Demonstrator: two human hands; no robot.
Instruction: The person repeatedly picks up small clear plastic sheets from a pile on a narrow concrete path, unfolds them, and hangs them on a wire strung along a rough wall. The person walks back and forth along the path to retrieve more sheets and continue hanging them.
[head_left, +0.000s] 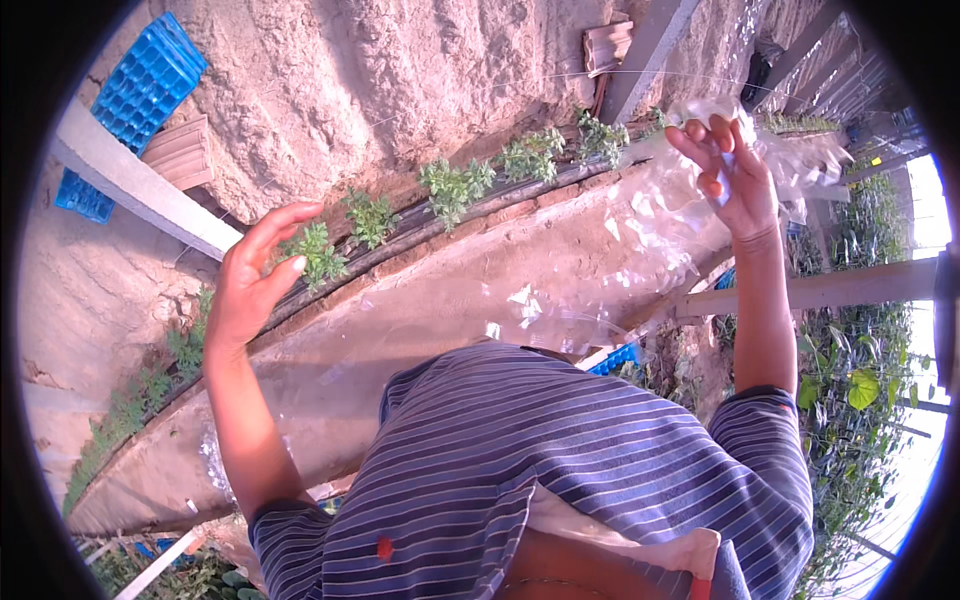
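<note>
My left hand (251, 281) is raised at the left, its thumb and fingers apart, with nothing visible between them. Just beyond its thumb grows a leafy green seedling (315, 256); I cannot tell if they touch. Clear crumpled plastic film (652, 225) hangs from my right hand (739, 176) at the upper right. The fingers there are loosely curled, and a small white piece shows against the palm. The film trails down across the smooth earth path (450, 292) towards my striped shirt (570, 442).
A row of seedlings (454, 187) follows a dark irrigation hose (405, 232) beside the rough earth wall (360, 82). Concrete posts (150, 180) slant near both hands. Blue moulded trays (150, 82) lean at the upper left. Climbing plants (855, 360) line the right side.
</note>
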